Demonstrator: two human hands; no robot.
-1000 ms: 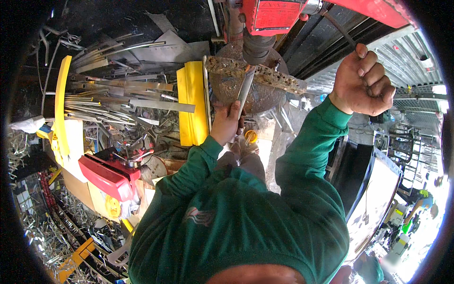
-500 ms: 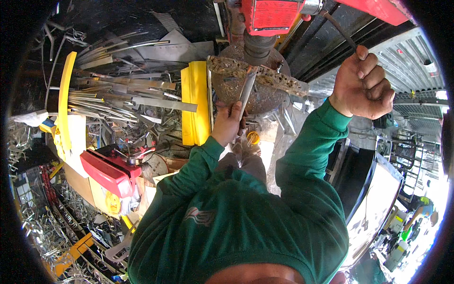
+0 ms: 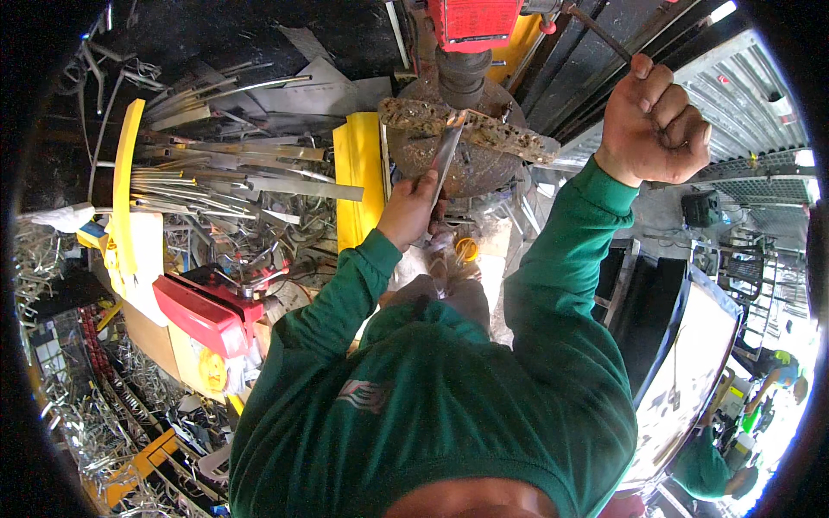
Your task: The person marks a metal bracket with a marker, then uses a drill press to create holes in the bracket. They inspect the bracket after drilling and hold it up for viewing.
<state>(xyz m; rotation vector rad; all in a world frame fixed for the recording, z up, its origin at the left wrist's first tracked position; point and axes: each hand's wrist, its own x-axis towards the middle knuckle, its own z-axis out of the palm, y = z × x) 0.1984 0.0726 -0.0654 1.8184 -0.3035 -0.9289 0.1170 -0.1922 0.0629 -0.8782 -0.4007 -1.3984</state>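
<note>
My left hand (image 3: 410,207) is closed round a flat metal bar (image 3: 446,155), thumb on top and some fingers hidden beneath. The bar's far end rests on a worn wooden board (image 3: 509,140) full of drilled holes. That board lies across the round, rusty table (image 3: 475,177) of a red drill press (image 3: 473,22). Just above the bar's far end hangs the dark chuck (image 3: 460,78); the bit's tip is hard to make out. Up at the right, my right hand (image 3: 654,125) is closed in a fist at the end of the press's feed lever (image 3: 602,34).
Yellow bent sheet (image 3: 358,186) stands left of the press table, with many metal strips (image 3: 233,177) piled beyond it. A second red machine (image 3: 207,311) sits at lower left. Black and white panels (image 3: 682,345) are on the right. Other people (image 3: 708,457) are at far right.
The press and lever have shifted slightly left and up in the picture. My right hand stays on the lever and my left keeps its hold on the bar. Another person shows more at lower right.
</note>
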